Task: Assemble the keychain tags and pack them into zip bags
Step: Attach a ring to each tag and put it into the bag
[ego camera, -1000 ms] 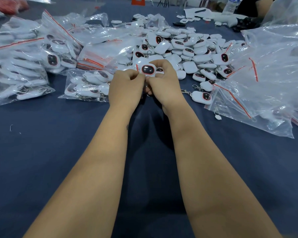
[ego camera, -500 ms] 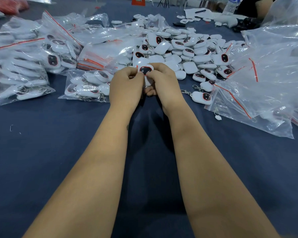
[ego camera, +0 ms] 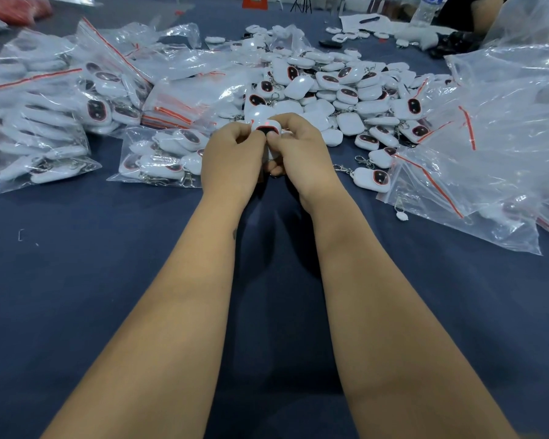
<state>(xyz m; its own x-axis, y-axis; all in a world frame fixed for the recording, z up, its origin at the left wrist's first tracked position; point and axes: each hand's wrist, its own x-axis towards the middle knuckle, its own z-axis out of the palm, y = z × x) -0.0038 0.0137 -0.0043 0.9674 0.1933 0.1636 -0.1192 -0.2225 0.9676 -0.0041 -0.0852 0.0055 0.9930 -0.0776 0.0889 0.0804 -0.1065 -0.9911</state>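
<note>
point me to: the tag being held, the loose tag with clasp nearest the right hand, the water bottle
held tag (ego camera: 267, 128), head view, on its dark window.
loose tag with clasp (ego camera: 372, 179), head view, on its white body.
water bottle (ego camera: 425, 9), head view, on its clear body, top edge.

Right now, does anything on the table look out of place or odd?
One small white piece lies alone on the blue cloth, apart from the tag pile. Both hands hold one tag.

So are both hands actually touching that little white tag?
Touching. The head view shows the left hand and right hand both pinching the white tag between their fingertips.
</note>
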